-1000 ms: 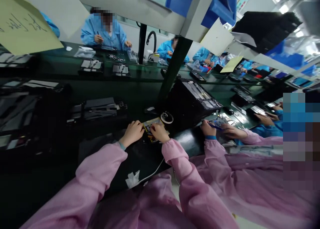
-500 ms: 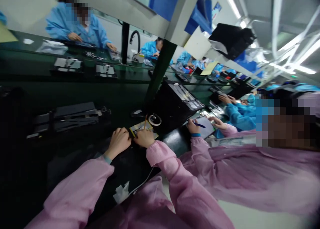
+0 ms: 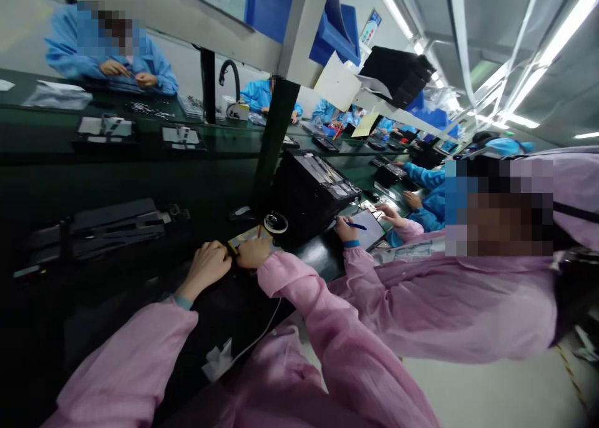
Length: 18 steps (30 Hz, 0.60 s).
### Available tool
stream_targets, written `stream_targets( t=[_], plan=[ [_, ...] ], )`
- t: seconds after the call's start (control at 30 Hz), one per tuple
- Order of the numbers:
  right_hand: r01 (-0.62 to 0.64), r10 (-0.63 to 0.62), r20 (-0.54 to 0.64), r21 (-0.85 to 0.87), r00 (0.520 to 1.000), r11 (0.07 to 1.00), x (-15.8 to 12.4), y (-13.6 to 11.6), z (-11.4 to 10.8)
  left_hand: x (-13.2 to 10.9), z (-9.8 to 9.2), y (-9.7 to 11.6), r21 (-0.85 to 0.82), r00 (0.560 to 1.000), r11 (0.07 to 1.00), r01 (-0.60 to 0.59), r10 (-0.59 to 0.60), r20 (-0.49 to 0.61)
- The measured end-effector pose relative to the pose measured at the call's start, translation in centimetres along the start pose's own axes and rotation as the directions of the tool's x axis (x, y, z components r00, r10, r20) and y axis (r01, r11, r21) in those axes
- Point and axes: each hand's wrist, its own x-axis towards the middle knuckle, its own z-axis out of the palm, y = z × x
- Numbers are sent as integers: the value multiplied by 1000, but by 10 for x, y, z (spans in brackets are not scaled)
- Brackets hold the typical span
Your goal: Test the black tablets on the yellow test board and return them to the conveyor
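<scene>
On the dark bench my left hand [image 3: 208,267] rests with its fingers curled down and closed. Its fingertips meet the left edge of a flat, yellow-edged piece [image 3: 239,236]; what they pinch is hidden. Close on its right, my right hand [image 3: 254,253] is closed over the same piece, covering its near part. A thin orange stick [image 3: 259,231] rises from behind the knuckles and seems to be in that hand's grip. Just beyond lies a white roll of tape [image 3: 276,223].
A black stack of trays [image 3: 313,184] stands beyond the roll. At left lies a dark tray of parts [image 3: 116,225]. A co-worker in pink [image 3: 421,303] sits close on my right, pen in hand. A white cable [image 3: 262,334] and crumpled plastic [image 3: 218,360] lie near my lap.
The view has turned slightly right, so the scene sits further left. The orange stick shows shorter and more upright above my right hand. Both hands stay at the yellow-edged piece.
</scene>
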Motion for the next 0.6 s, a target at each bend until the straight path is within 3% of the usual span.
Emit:
stream_targets(
  t=[0.13,0.2,0.27,0.33,0.4,0.5,0.6],
  plan=[
    [94,-83,-116,91,990,991,-16,17,-9,-25,-34,-13,-101,994,995,24,-35,-101],
    [194,-172,-153,138,973,971,-29,17,-5,-57,-54,-33,-192,978,981,26,-65,-198],
    [318,-284,-174,214,943,924,-43,10,7,-100,-64,-56,-256,943,961,108,-181,-279],
    [383,-323,-227,315,919,869,-56,-2,24,-143,-60,-79,-241,870,922,302,-370,-326],
    [384,-284,-302,361,910,849,-63,-13,39,-178,-45,-93,-246,780,851,465,-525,-342],
    [315,-170,-382,359,908,879,-62,-24,53,-204,-22,-96,-314,757,810,495,-579,-302],
    [287,-135,-381,376,914,881,-57,-26,58,-206,-13,-86,-387,736,780,492,-610,-293]
  ],
)
